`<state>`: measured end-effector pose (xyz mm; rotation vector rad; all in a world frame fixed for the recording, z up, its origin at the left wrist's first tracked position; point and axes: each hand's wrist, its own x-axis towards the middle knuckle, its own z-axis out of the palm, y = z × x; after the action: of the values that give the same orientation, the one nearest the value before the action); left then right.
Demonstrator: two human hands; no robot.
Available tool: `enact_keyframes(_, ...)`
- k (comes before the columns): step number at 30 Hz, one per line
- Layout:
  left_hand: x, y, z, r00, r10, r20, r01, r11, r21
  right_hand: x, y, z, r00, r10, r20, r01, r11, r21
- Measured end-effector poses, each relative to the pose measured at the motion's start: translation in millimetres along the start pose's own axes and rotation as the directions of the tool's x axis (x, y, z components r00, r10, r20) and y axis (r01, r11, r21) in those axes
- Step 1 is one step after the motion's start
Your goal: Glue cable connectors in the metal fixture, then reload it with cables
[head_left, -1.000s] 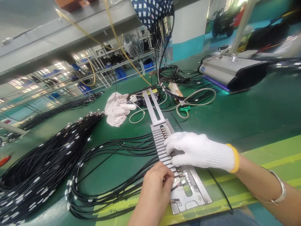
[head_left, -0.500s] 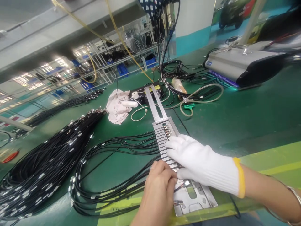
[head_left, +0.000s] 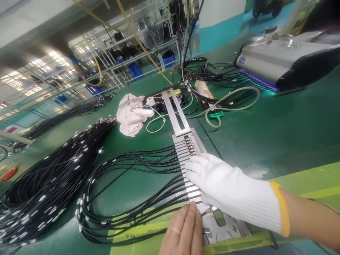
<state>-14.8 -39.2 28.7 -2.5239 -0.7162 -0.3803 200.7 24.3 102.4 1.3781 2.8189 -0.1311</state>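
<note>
A long metal fixture with slots lies across the bench, and black cables run into it from the left in a row. Small metal cable ends show in its upper opening. My right hand, in a white glove with a yellow cuff, rests flat over the fixture's middle and hides part of the row. Bare, my left hand lies at the fixture's lower left edge with fingers stretched out side by side, the tips on the lowest cables. Whatever is under the fingertips is hidden.
A big bundle of black cables fills the left. Behind the fixture are a white cloth and a black box. A grey machine with purple light stands back right, near a pale looped tube with a green handle.
My left hand has moved down along the fixture, and its bent, pinching fingers have straightened. My right hand remains on the fixture. The whole view has shifted slightly.
</note>
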Motion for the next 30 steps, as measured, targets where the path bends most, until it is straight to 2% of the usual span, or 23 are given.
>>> enact_keyframes(3, 1.0, -10.9, 3.6, 0.998, 0.026, -0.055, -0.029, 0.997, -0.068, -1.7, 6.6, 5.4, 0.993, -0.020, -0.119, 0.028, 0.998, 0.062)
enact_keyframes(6, -2.2, -17.4, 5.7, 0.992, -0.102, -0.080, 0.080, 0.968, -0.238, -4.7, 18.0, 8.9, 0.954, -0.068, -0.292, 0.116, 0.982, 0.149)
enact_keyframes(9, -5.4, -15.3, 4.1, 0.977, -0.211, -0.014, 0.186, 0.892, -0.411, -6.0, 24.6, 9.3, 0.916, -0.080, -0.393, 0.184, 0.954, 0.235)
enact_keyframes(12, -0.5, -9.6, -2.0, 0.932, -0.340, 0.127, 0.353, 0.767, -0.536, -4.9, 26.0, 9.6, 0.892, 0.017, -0.452, 0.145, 0.936, 0.322)
enact_keyframes(14, 9.5, -7.9, -9.5, 0.864, -0.423, 0.275, 0.495, 0.607, -0.622, -4.5, 27.9, 9.0, 0.897, 0.095, -0.433, 0.095, 0.913, 0.397)
enact_keyframes(16, 22.5, -9.3, -19.0, 0.784, -0.460, 0.417, 0.603, 0.409, -0.685, -5.9, 32.6, 6.1, 0.908, 0.140, -0.394, 0.071, 0.877, 0.476)
enact_keyframes(18, 34.7, -12.9, -27.8, 0.721, -0.499, 0.480, 0.656, 0.268, -0.706, -10.0, 39.0, 0.8, 0.922, 0.123, -0.366, 0.101, 0.839, 0.535)
enact_keyframes(19, 39.4, -14.9, -31.0, 0.702, -0.523, 0.484, 0.663, 0.232, -0.711, -12.9, 42.1, -2.5, 0.930, 0.103, -0.353, 0.124, 0.816, 0.564)
enact_keyframes(21, 45.4, -18.1, -33.8, 0.690, -0.559, 0.459, 0.657, 0.218, -0.722, -19.3, 46.9, -9.4, 0.945, 0.064, -0.320, 0.159, 0.768, 0.621)
enact_keyframes(24, 47.2, -19.6, -31.5, 0.692, -0.593, 0.411, 0.641, 0.243, -0.728, -26.8, 48.7, -17.5, 0.970, 0.039, -0.242, 0.139, 0.725, 0.674)
enact_keyframes(28, 44.4, -19.9, -25.3, 0.656, -0.641, 0.398, 0.643, 0.197, -0.740, -28.6, 45.5, -20.5, 0.981, 0.004, -0.196, 0.128, 0.742, 0.658)
enact_keyframes(30, 42.3, -21.7, -22.4, 0.654, -0.627, 0.423, 0.638, 0.157, -0.754, -27.0, 43.4, -20.2, 0.983, 0.004, -0.183, 0.118, 0.749, 0.651)
